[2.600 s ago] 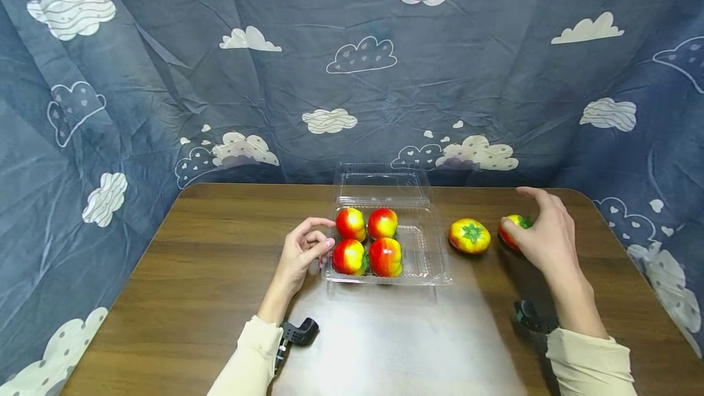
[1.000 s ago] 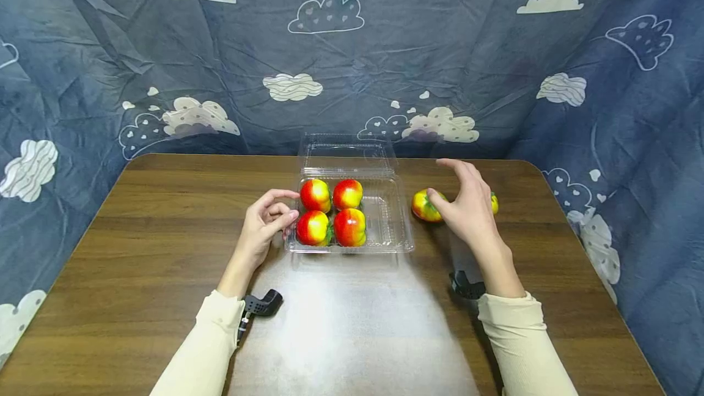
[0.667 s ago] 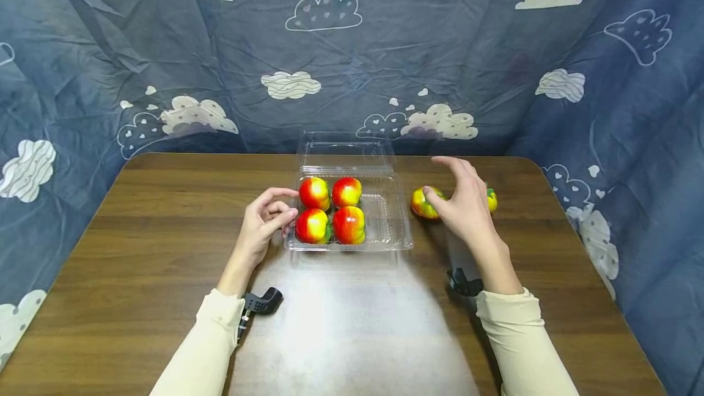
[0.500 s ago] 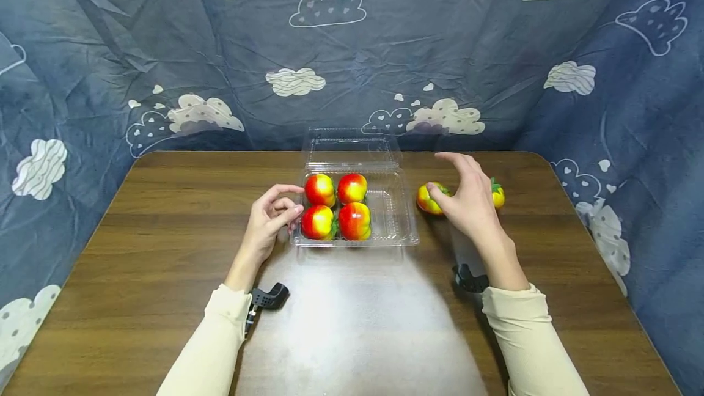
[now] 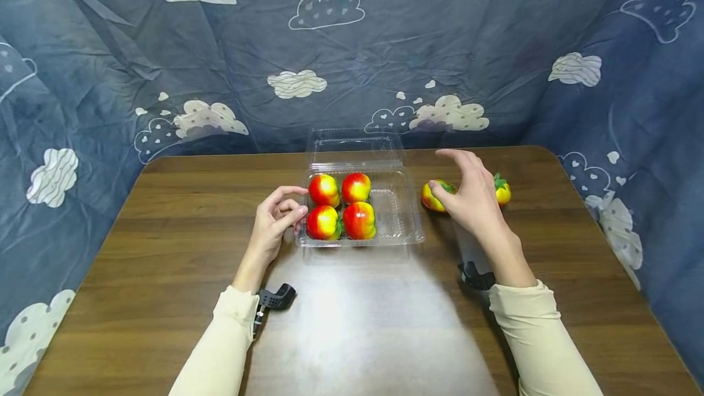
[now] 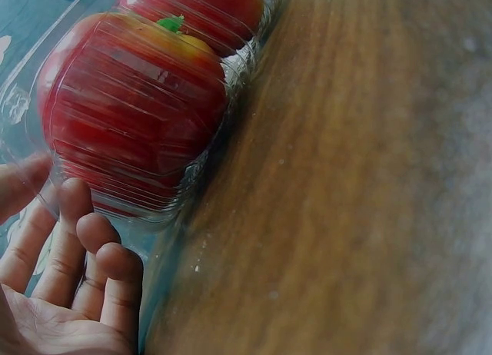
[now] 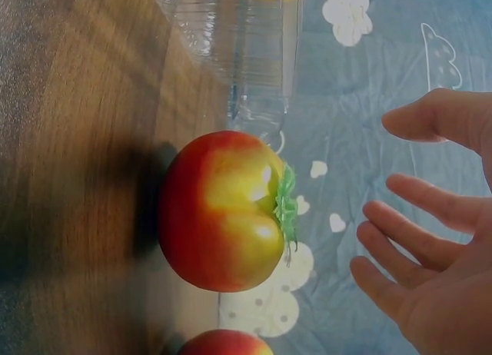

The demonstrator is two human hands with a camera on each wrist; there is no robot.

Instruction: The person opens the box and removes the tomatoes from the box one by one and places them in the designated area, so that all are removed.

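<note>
A hinged clear plastic container (image 5: 393, 212) holds several red-and-yellow tomato-like fruits (image 5: 360, 220) grouped in its left part. My left hand (image 5: 271, 223) is at its left side; index finger and thumb tips meet the rim in the head view. In the left wrist view, loosely bent fingers (image 6: 58, 278) lie right beside the ribbed plastic wall. Over the table to the right hovers my right hand (image 5: 473, 200), thumb and fingers spread, holding nothing. Its thumb overlaps a similar fruit (image 5: 432, 197) in the head view; the right wrist view shows a leafy-topped fruit (image 7: 223, 213) apart from the fingers.
Another fruit (image 5: 502, 191) stands farther right, partly hidden behind the right hand. The container's lid (image 5: 354, 148) is folded back near the table's far edge. A cloud-patterned curtain (image 5: 236, 47) hangs behind the wooden table (image 5: 165, 249). Black wrist cameras (image 5: 277, 297) sit below both hands.
My right hand has moved left, from the far-right fruit to above the one nearer the container, then stays nearly still. The left hand keeps its place at the rim. The head view has shifted.
</note>
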